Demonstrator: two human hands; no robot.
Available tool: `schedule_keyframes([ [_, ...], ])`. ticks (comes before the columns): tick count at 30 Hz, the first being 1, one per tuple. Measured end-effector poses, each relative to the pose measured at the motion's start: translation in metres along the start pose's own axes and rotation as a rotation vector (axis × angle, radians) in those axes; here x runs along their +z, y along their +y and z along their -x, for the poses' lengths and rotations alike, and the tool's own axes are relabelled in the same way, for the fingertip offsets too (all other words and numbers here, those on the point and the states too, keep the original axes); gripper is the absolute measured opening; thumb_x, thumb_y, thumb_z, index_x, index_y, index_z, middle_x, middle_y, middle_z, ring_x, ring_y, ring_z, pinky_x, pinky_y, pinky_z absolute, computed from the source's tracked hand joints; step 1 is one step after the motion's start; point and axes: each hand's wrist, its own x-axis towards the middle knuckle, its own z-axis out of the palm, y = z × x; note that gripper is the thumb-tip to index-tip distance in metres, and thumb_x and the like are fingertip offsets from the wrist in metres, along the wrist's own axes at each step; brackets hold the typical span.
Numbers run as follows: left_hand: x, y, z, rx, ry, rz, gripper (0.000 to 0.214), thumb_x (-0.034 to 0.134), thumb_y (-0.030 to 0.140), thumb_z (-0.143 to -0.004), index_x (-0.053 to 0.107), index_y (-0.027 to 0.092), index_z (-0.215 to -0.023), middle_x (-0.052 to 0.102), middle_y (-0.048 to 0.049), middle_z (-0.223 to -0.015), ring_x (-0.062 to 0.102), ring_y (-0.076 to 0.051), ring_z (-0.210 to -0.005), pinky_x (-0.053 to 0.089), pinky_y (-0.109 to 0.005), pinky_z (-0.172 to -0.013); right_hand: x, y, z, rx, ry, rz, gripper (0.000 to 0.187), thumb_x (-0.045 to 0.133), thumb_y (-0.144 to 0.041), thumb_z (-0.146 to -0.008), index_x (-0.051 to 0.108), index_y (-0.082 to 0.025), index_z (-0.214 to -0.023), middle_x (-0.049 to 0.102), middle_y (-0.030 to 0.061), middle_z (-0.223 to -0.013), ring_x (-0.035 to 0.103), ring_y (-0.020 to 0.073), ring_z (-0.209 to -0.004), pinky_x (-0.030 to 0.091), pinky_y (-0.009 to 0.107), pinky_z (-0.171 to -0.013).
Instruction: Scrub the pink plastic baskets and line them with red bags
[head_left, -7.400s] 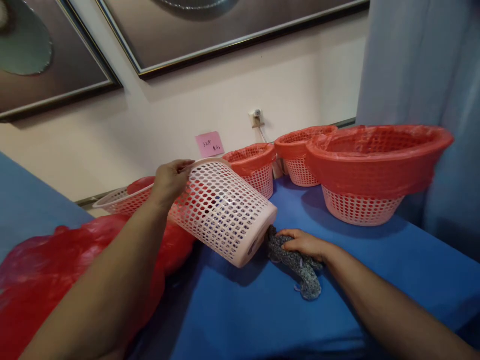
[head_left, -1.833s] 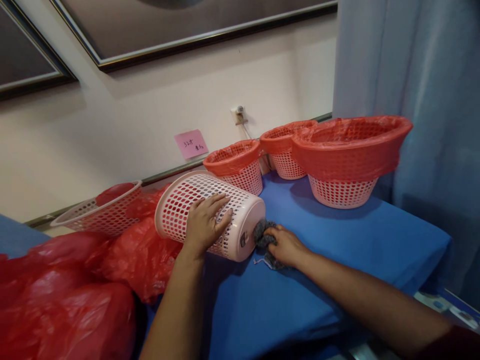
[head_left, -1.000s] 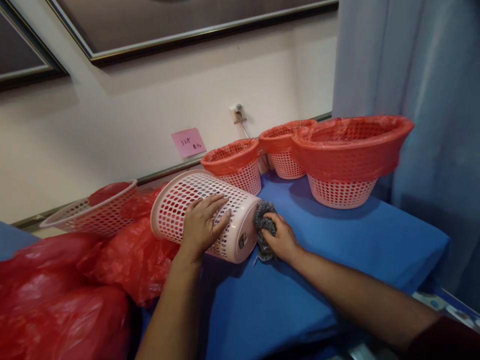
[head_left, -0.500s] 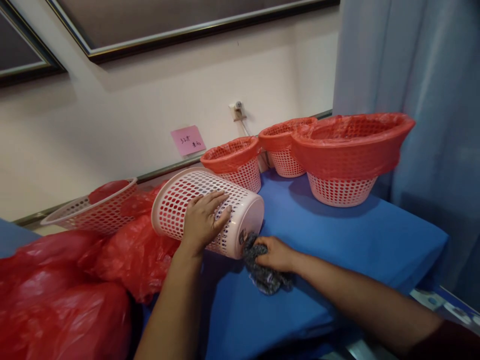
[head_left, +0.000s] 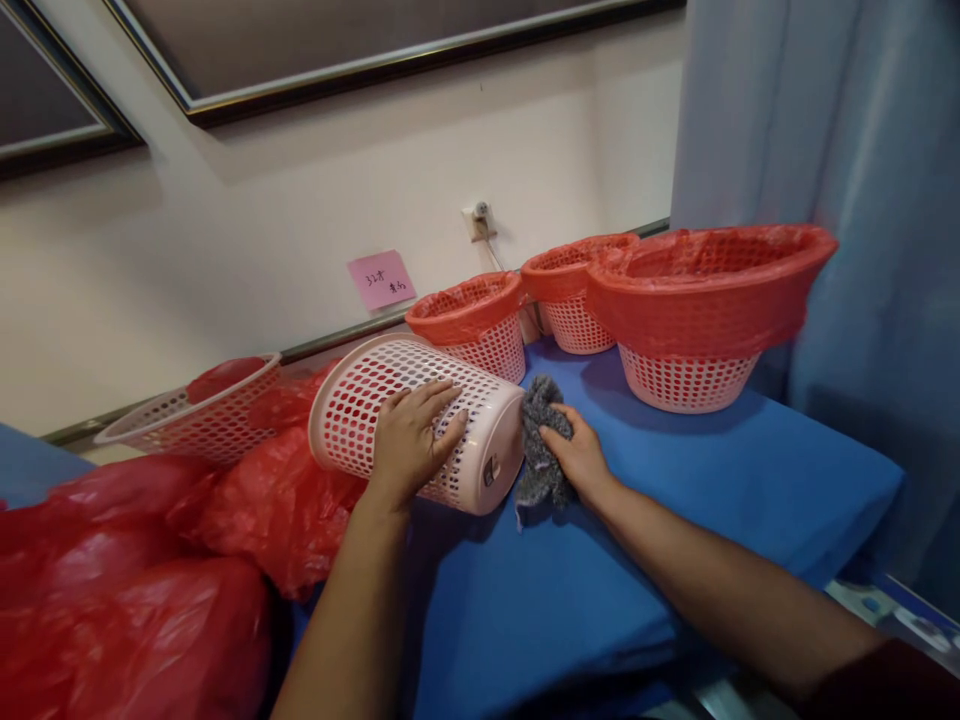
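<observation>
A pale pink perforated plastic wastebasket (head_left: pixel 491 420) lies on its side, its base turned to the right. My left hand (head_left: pixel 412 435) rests on its upper side, fingers stretched out and thumb apart. At the right edge of the base, my right hand (head_left: pixel 577 450) has its fingers closed round a crumpled dark grey cloth (head_left: pixel 541 440). The cloth is against or very close to the base rim; exact contact cannot be told. A small dark label (head_left: pixel 490 470) shows on the base.
Behind stand several upright baskets with red liners, the largest basket (head_left: pixel 690 380) at right. Red plastic bags (head_left: pixel 150 620) pile up at left beside another pale basket (head_left: pixel 187 425). The blue-covered table (head_left: pixel 787 480) meets a wall with a plugged socket (head_left: pixel 480 220) and pink note (head_left: pixel 381 280).
My right hand and the grey cloth have moved up along the basket's base, from its lower edge to its right side. My left hand stays on the basket.
</observation>
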Motion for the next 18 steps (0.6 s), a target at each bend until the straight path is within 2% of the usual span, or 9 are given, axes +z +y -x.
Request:
schedule_keyframes([
  [2,0.000,0.000,0.000,0.002,-0.001,0.001,0.038,0.053,0.041,-0.096,0.072,0.020,-0.120,0.073,-0.0086,-0.130,0.065,-0.029,-0.124,0.040,-0.051,-0.108,-0.001,-0.009,0.006,-0.213,0.034,-0.034,0.046,0.056,-0.032,-0.087,0.055,-0.022,-0.132,0.064,0.0074,-0.122,0.062,0.0215,-0.113,0.050,0.037,-0.101],
  [4,0.001,-0.001,0.000,0.004,0.002,0.005,0.037,0.053,0.041,-0.096,0.072,0.020,-0.121,0.073,-0.0083,-0.130,0.065,-0.029,-0.124,0.040,-0.050,-0.108,-0.003,-0.016,0.020,-0.477,-0.029,0.008,0.041,0.060,-0.028,-0.086,0.061,-0.024,-0.126,0.062,0.0065,-0.117,0.061,0.0213,-0.110,0.050,0.036,-0.099],
  [6,0.001,-0.002,0.000,0.007,0.002,0.013,0.038,0.053,0.041,-0.096,0.072,0.021,-0.122,0.072,-0.0081,-0.131,0.065,-0.028,-0.124,0.040,-0.050,-0.108,-0.005,-0.018,0.037,-0.655,-0.215,0.172,0.040,0.061,-0.021,-0.083,0.066,-0.026,-0.123,0.059,0.0057,-0.110,0.062,0.0199,-0.097,0.053,0.033,-0.088],
  [8,0.001,-0.003,0.001,0.007,0.006,0.016,0.038,0.053,0.041,-0.096,0.072,0.021,-0.121,0.072,-0.0085,-0.131,0.064,-0.029,-0.124,0.040,-0.050,-0.108,-0.008,-0.018,0.050,-0.713,-0.437,0.397,0.042,0.062,-0.018,-0.079,0.068,-0.028,-0.120,0.057,0.0048,-0.106,0.060,0.0178,-0.084,0.052,0.030,-0.075],
  [10,0.001,-0.004,0.002,0.007,0.009,0.018,0.038,0.053,0.042,-0.096,0.072,0.021,-0.121,0.072,-0.0087,-0.131,0.064,-0.029,-0.124,0.040,-0.050,-0.107,-0.010,-0.017,0.057,-0.683,-0.586,0.610,0.040,0.062,-0.017,-0.078,0.070,-0.028,-0.115,0.058,0.0052,-0.109,0.060,0.0170,-0.079,0.050,0.029,-0.070],
  [12,0.000,-0.003,0.003,0.005,0.010,0.017,0.037,0.053,0.042,-0.096,0.072,0.021,-0.121,0.072,-0.0086,-0.131,0.065,-0.029,-0.124,0.040,-0.051,-0.108,-0.009,-0.018,0.058,-0.577,-0.609,0.776,0.032,0.060,-0.017,-0.080,0.070,-0.025,-0.110,0.060,0.0072,-0.113,0.061,0.0172,-0.078,0.050,0.030,-0.071],
  [15,0.000,-0.003,0.004,0.008,0.007,0.006,0.037,0.052,0.041,-0.097,0.071,0.022,-0.121,0.072,-0.0084,-0.131,0.064,-0.028,-0.124,0.040,-0.050,-0.108,-0.009,-0.021,0.051,-0.375,-0.495,0.918,0.028,0.057,-0.016,-0.081,0.071,-0.021,-0.104,0.062,0.0100,-0.112,0.063,0.0184,-0.076,0.051,0.032,-0.073],
  [18,0.001,-0.003,0.004,0.012,0.014,-0.008,0.037,0.052,0.042,-0.097,0.071,0.022,-0.121,0.073,-0.0088,-0.130,0.065,-0.029,-0.124,0.041,-0.050,-0.107,-0.014,-0.021,0.041,-0.270,-0.354,0.931,0.032,0.055,-0.016,-0.081,0.070,-0.021,-0.109,0.061,0.0115,-0.112,0.065,0.0206,-0.077,0.052,0.035,-0.073],
])
